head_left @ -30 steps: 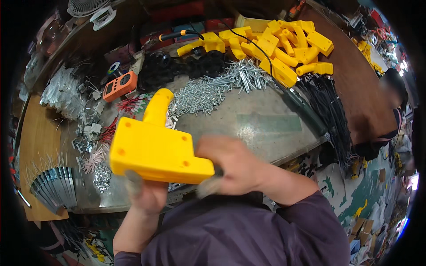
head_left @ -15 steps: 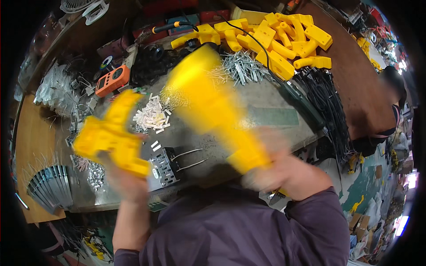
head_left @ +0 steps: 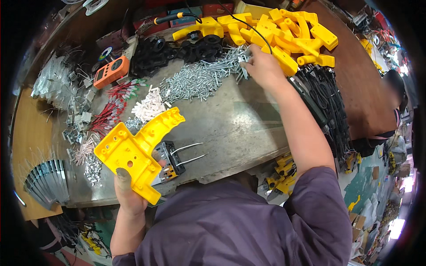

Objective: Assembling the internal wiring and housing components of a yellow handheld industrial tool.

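My left hand (head_left: 126, 190) grips a yellow plastic housing half (head_left: 133, 157), its hollow inner side with posts and holes facing up. Its thumb presses on the lower edge, and the other fingers are mostly hidden beneath. Partly behind the housing, a perforated black metal bracket (head_left: 171, 160) with two pale wires lies on the bench. My right hand (head_left: 265, 66) reaches to the far side, with thumb and fingers closing around some long screws (head_left: 239, 61) at the edge of their heap. Just beyond it is a pile of yellow housings (head_left: 284, 60).
Short screws (head_left: 195, 82), white sleeves (head_left: 151, 104) and red-wired parts (head_left: 106, 117) lie in heaps on the metal bench (head_left: 222, 128). An orange meter (head_left: 112, 71) stands at left. A dark green screwdriver (head_left: 310, 102) and black cables (head_left: 330, 106) lie at right. A person (head_left: 392, 88) sits beyond.
The yellow piece that was in my right hand is out of it, and that hand has moved far forward to the screws. My left hand has shifted right and turned its housing, showing the inside.
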`<action>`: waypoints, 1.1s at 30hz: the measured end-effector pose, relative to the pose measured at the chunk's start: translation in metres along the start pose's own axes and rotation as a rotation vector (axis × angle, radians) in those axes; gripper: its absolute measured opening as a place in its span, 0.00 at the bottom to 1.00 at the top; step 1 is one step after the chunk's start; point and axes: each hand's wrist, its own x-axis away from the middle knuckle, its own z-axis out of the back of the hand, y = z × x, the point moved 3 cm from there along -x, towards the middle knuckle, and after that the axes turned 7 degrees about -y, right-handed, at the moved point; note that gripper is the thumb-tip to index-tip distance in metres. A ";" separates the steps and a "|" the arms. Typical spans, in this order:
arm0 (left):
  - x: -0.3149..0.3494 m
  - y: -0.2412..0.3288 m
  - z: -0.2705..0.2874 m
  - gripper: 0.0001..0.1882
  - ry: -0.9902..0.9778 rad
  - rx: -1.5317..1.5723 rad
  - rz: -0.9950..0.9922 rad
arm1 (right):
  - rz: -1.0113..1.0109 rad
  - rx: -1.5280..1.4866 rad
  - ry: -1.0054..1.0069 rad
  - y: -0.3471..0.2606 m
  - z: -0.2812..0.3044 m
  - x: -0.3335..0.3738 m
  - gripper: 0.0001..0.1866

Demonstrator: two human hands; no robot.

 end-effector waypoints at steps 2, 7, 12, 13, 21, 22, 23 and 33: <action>0.001 0.002 -0.003 0.44 -0.002 -0.044 -0.004 | 0.041 0.193 -0.019 -0.007 -0.010 -0.008 0.20; 0.008 -0.006 0.001 0.44 -0.039 0.014 0.039 | -0.052 0.229 -0.002 -0.001 -0.021 -0.022 0.27; 0.013 -0.010 0.007 0.36 -0.073 0.094 0.061 | -0.132 0.000 -0.020 0.001 -0.017 -0.023 0.24; 0.014 -0.008 0.008 0.36 -0.070 0.097 0.062 | -0.130 0.002 -0.024 0.001 -0.016 -0.022 0.24; 0.014 -0.005 0.007 0.24 -0.028 0.173 0.148 | 0.112 -0.558 -0.089 -0.053 -0.002 0.018 0.14; 0.016 -0.006 0.009 0.23 0.030 0.157 0.135 | 0.190 -0.645 -0.067 -0.081 0.005 0.037 0.11; 0.015 -0.003 0.006 0.22 -0.047 0.212 0.130 | 0.242 -0.763 -0.073 -0.108 0.010 0.057 0.09; 0.011 -0.008 -0.002 0.21 -0.110 0.310 0.178 | 0.685 -1.021 -0.159 -0.166 -0.006 0.107 0.11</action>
